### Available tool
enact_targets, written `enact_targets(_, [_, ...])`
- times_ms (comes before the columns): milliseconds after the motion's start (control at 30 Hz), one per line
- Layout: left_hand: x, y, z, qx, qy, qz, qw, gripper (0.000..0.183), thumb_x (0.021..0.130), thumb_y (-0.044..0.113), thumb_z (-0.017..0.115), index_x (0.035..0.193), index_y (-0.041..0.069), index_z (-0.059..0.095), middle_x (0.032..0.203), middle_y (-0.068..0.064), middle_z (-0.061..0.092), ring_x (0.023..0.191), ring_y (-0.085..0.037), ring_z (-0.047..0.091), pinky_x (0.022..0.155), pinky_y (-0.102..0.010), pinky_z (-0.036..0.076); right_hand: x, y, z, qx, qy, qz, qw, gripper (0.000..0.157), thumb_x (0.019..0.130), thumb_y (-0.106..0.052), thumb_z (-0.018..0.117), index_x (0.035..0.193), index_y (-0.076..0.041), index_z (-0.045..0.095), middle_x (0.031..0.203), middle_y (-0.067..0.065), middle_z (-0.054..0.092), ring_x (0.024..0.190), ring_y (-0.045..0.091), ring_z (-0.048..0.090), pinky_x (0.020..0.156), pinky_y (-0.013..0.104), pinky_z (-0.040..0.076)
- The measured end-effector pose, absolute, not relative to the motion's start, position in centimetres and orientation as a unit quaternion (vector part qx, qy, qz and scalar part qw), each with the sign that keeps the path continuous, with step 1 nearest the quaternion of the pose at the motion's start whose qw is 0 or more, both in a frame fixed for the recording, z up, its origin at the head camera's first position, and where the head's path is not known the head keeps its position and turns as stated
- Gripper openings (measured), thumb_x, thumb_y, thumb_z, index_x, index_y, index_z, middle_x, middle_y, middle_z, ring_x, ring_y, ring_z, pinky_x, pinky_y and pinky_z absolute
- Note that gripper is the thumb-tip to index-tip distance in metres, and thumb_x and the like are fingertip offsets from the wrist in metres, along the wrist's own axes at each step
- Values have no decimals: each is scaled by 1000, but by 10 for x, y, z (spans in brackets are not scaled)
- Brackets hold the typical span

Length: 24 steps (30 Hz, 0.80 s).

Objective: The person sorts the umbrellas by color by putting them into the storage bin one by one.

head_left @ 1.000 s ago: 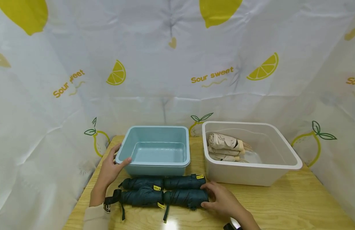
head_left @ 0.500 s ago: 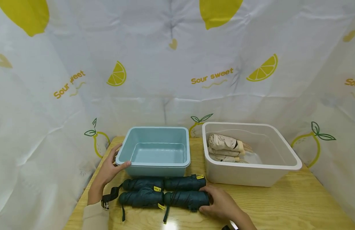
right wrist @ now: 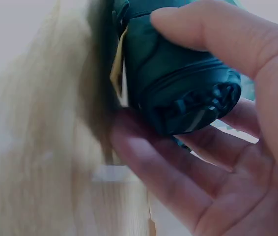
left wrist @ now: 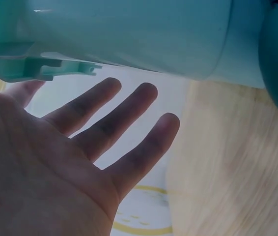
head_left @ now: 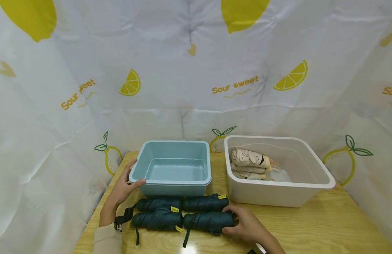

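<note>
Dark green folded umbrellas lie in two rows in front of a light blue bin [head_left: 173, 189] in the head view. My right hand [head_left: 246, 224] grips the end of the front right umbrella [head_left: 208, 222], thumb on one side and fingers curled round the other, as the right wrist view confirms. Beside it lie the front left umbrella [head_left: 159, 220], the rear left umbrella [head_left: 159, 204] and the rear right umbrella [head_left: 205, 203]. My left hand [head_left: 122, 187] is at the bin's front left corner, thumb at the rim; in the left wrist view its fingers [left wrist: 139, 152] are extended beneath the bin's side.
To the right stands a larger white bin [head_left: 265, 193] with several rolled beige bundles [head_left: 250, 158] at its left end. Both bins sit on a wooden table [head_left: 326, 225], backed by a lemon-print curtain [head_left: 170, 88].
The front right umbrella has shifted slightly right with my right hand, whose fingers have come round its end. My left hand stays at the blue bin's corner.
</note>
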<state>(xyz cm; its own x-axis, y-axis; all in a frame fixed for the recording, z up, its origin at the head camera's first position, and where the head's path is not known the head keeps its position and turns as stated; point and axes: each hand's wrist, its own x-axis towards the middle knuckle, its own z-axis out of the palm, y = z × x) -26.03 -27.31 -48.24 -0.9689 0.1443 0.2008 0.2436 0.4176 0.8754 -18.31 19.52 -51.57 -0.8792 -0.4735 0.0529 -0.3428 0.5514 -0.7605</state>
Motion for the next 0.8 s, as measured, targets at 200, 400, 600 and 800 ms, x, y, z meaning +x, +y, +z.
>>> enact_targets(200, [-262,-272,-486,-120,-828,-546,40,86,98,17,66,164,33,14,156,-30,36,131,-49,51,87,-22,51,-183,196,-512,-212,803,-540,135,46,89,-23,80,128,-4,62,116,22,66,88,11,73,73,28,58])
enact_targets(400, [-261,-272,-489,-134,-803,-579,37,84,100,13,62,166,26,12,159,-30,29,132,-48,46,89,-22,50,-182,195,-509,-199,743,-620,153,49,93,-12,74,135,4,55,137,37,48,102,24,73,77,33,61])
enact_targets(600, [-261,-275,-492,-151,-783,-603,29,81,100,10,58,166,21,11,160,-29,29,128,-33,53,88,-27,53,-180,195,-506,-200,723,-643,156,50,93,-7,73,134,10,51,138,39,44,105,25,70,79,32,60])
enact_targets(800, [-263,-278,-493,-156,-778,-608,27,80,99,14,57,165,24,14,159,-28,31,130,-35,53,88,-30,54,-179,193,-504,-190,716,-651,163,48,93,-6,72,133,11,51,137,38,45,104,26,70,79,32,59])
